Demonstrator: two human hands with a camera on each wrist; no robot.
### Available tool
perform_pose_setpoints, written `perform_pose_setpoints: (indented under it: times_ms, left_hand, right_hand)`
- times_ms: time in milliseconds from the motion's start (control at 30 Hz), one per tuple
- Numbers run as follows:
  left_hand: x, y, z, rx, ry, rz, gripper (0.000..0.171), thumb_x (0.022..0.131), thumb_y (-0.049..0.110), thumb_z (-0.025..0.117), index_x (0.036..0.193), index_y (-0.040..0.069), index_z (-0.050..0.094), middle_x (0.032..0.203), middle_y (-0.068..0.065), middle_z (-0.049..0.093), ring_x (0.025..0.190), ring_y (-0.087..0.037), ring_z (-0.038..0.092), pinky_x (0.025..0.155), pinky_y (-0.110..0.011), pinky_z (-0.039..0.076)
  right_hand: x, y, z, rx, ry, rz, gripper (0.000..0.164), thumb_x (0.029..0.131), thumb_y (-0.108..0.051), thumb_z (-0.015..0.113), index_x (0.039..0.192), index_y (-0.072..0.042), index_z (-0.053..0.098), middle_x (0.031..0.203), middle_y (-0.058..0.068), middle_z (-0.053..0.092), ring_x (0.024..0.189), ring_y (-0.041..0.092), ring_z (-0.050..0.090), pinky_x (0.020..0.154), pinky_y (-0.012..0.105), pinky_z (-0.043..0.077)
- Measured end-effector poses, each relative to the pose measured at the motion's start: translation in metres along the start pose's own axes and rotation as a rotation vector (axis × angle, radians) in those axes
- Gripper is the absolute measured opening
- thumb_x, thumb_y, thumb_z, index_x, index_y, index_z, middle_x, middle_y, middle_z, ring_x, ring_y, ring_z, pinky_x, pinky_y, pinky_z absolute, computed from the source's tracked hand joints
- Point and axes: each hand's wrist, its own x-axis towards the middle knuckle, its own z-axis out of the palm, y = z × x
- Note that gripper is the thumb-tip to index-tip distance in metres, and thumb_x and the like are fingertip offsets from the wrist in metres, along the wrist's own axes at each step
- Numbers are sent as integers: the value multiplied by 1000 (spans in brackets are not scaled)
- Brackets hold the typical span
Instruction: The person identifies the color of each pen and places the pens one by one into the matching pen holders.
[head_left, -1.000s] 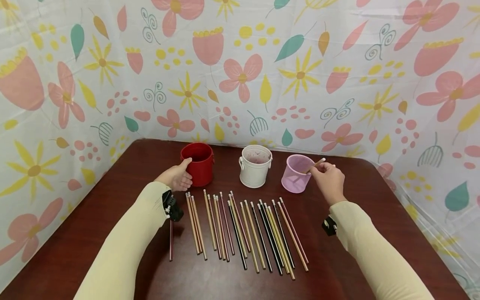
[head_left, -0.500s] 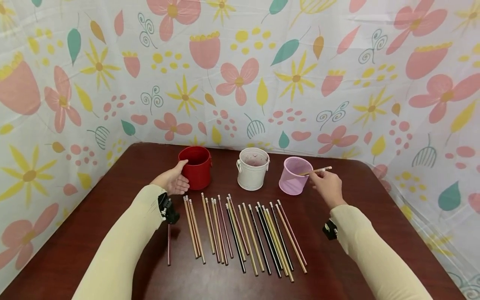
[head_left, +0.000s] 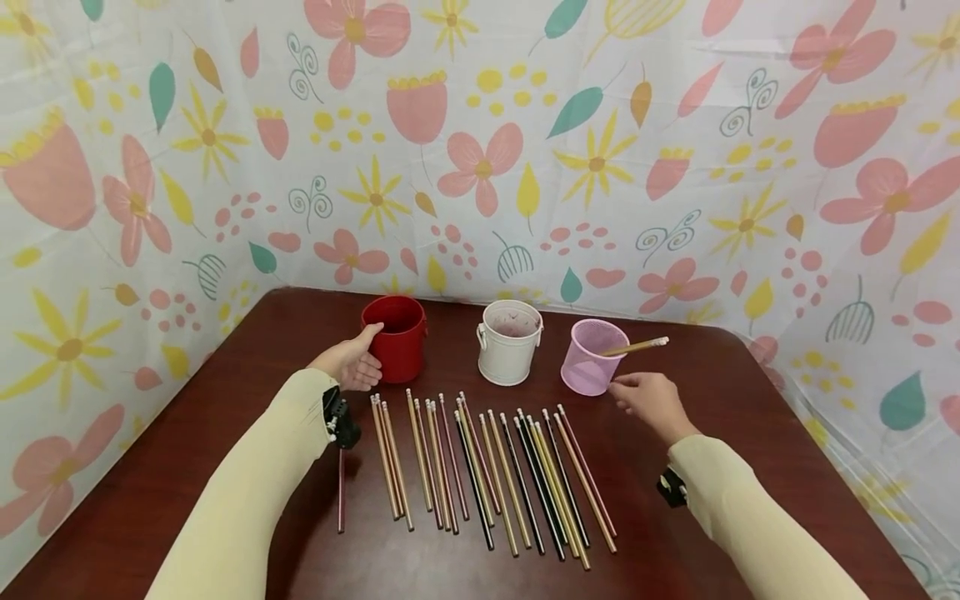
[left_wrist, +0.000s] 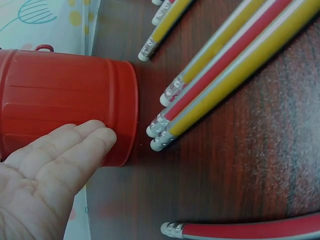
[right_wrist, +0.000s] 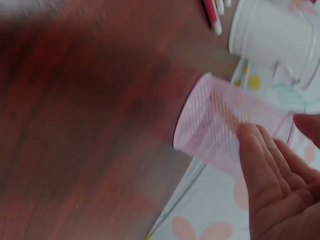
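Note:
My left hand [head_left: 351, 363] rests its straight fingers against the side of a red bucket [head_left: 403, 354], thumb near the rim. The left wrist view has these fingers flat along the red bucket [left_wrist: 65, 95]. Beside a pink mesh cup [head_left: 583, 371], my right hand [head_left: 648, 402] holds nothing, its fingertips close to the cup's lower side. In the right wrist view its fingers [right_wrist: 260, 160] extend across the pink mesh cup [right_wrist: 200, 117]. A pencil [head_left: 637, 347] leans in that cup, eraser end sticking out over the right rim.
A white bucket [head_left: 504, 358] stands between the other two containers. Several pencils [head_left: 517, 483] lie side by side in front, erasers away from me. One red pencil [head_left: 341, 496] lies apart near my left forearm. A flowered cloth [head_left: 480, 233] hangs behind the table [head_left: 675, 533].
My right hand has let go of the pencil, which now leans in the pink cup, and has moved down beside the cup. My left hand stays at the red bucket.

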Motion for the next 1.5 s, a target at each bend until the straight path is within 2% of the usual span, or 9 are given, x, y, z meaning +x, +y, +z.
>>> perform_pose_setpoints:
  times_ms: [233, 367, 567, 833, 1033, 1500]
  left_hand:
    - [2, -4, 3, 20, 26, 27, 87, 96, 57, 30, 135, -20, 35, 139, -35, 40, 127, -44, 43, 105, -46, 37]
    - [3, -6, 3, 25, 24, 26, 86, 96, 57, 30, 135, -19, 36, 138, -35, 41, 127, -43, 43, 104, -45, 38]
    - [3, -6, 3, 0, 25, 29, 86, 96, 58, 31, 135, -19, 35, 138, -34, 41, 127, -42, 43, 105, -45, 37]
    - [6, -5, 4, 8, 96, 41, 86, 95, 59, 33, 133, -17, 41, 134, -33, 47, 122, -40, 49, 101, -44, 41]
    - [7, -6, 4, 4, 83, 37, 86, 95, 59, 32, 134, -18, 39, 136, -34, 44, 123, -41, 47, 103, -45, 39]
    - [0, -3, 6, 17, 86, 47, 86, 95, 60, 32, 133, -17, 40, 134, -33, 47, 119, -40, 50, 102, -45, 40]
  right_hand:
    - [-17, -6, 22, -178, -265, -72, 20, 83, -16, 71, 75, 1, 72, 57, 2, 60, 51, 11, 56, 48, 27, 49]
    - [-25, -9, 33, -240, -342, -63, 20, 81, -13, 71, 65, -2, 68, 54, 1, 58, 48, 11, 55, 47, 28, 49]
    - [-27, -11, 40, -310, -344, -54, 23, 82, -12, 70, 61, -4, 65, 51, 2, 56, 45, 13, 53, 45, 28, 47]
    - [-22, -14, 46, -324, -343, -77, 25, 79, -11, 70, 56, -6, 62, 46, 0, 53, 41, 12, 51, 43, 27, 45]
    - [-22, -13, 51, -356, -324, -90, 24, 77, -9, 70, 55, -7, 61, 44, -2, 51, 39, 11, 49, 42, 27, 44]
    - [-19, -16, 55, -344, -338, -84, 24, 78, -9, 71, 57, -6, 61, 44, -2, 52, 39, 11, 51, 42, 27, 46]
